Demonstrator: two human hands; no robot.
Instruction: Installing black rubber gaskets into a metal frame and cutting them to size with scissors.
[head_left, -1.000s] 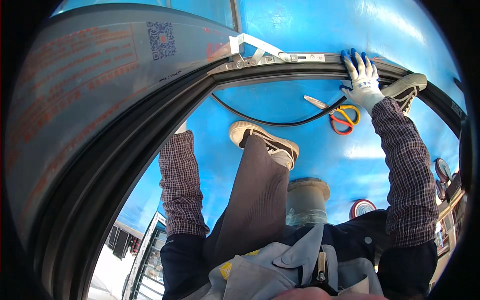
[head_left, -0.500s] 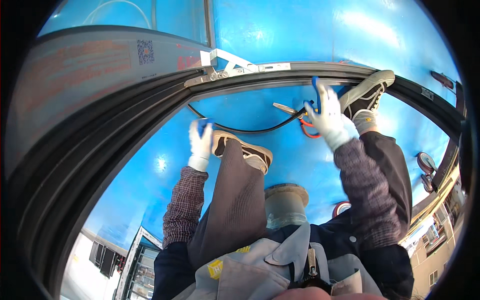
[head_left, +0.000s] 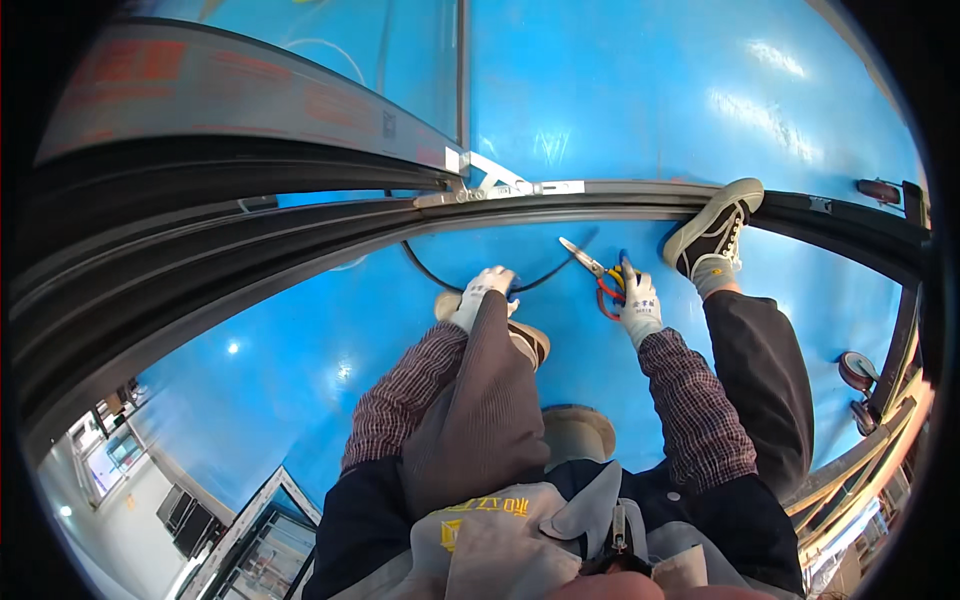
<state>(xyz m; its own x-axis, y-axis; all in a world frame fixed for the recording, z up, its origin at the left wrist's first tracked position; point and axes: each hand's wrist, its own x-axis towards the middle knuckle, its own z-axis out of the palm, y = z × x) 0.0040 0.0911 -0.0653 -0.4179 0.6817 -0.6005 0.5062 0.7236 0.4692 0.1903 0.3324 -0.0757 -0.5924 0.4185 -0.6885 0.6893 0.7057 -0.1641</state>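
Observation:
My left hand [head_left: 487, 294], in a white glove with blue fingertips, is closed at a thin black rubber strip [head_left: 428, 269], just above my left shoe [head_left: 528, 343]. The strip curves out from both sides of the hand, and my fingers partly hide the grip. To the right, my right hand [head_left: 640, 298], gloved alike, has its fingers at the red and yellow handles of a pair of scissors [head_left: 592, 263]. The metal blades point up and left, close to the right end of the strip. The scissors are low over the blue floor, or on it.
A dark metal frame [head_left: 610, 200] runs across in front, with a silver hinge arm [head_left: 498, 182] on it. My right shoe [head_left: 712, 232] rests against this frame. Behind me stands a round stool-like drum [head_left: 580, 430]. Caster wheels [head_left: 858, 370] are at the right.
My left hand has moved right and inward to the black strip. My right hand has lowered beside the scissors' handles. The whole view has shifted a little.

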